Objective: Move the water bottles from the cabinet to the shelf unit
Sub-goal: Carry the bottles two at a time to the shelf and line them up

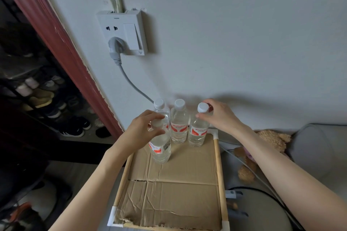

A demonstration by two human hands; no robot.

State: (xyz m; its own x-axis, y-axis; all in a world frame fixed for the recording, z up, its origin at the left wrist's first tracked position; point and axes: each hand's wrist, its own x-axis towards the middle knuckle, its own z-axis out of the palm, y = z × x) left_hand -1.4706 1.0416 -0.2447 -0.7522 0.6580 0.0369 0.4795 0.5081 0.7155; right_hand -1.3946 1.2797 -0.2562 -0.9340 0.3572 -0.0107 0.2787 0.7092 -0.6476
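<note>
While four water bottles (pixel 179 124) are standing at the far end of the cardboard-lined shelf (pixel 218 157), my left hand (pixel 144 129) is gripping the near-left bottle (pixel 160 146) by its neck. My right hand (pixel 218 114) is pinching the far-right bottle (pixel 199 127) below its cap.

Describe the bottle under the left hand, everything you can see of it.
The front bottle is clear plastic, full of clear liquid, with a red and white label and a barcode. It stands upright on the cardboard sheet, in front of the back row of three and nearest its left end. The left hand closes around its neck and cap, which it mostly hides.
</note>
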